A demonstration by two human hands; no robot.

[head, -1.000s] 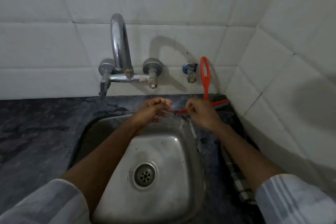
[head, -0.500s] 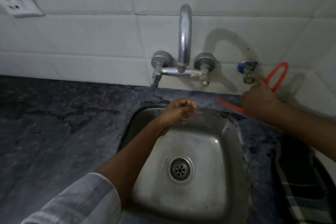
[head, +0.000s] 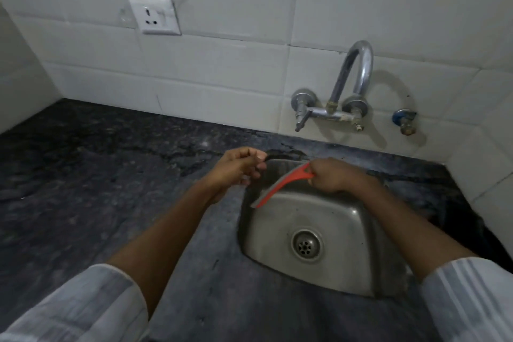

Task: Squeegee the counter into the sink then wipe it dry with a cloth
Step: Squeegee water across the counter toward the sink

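A white wall socket [head: 154,17] sits on the tiled wall well to the left of the sink [head: 344,230], above the dark stone counter [head: 97,189]. The left hand [head: 238,168] hovers over the sink's rear left corner, fingers curled loosely inward and holding nothing. Just to its right, the right hand [head: 331,176] is closed around the handle of a red squeegee [head: 280,186]; the blade slants from that fist down and leftward across the back of the sink basin, ending below the left hand. The drain [head: 306,244] lies in the basin nearer the camera. On the wall behind the sink is a chrome tap [head: 352,83].
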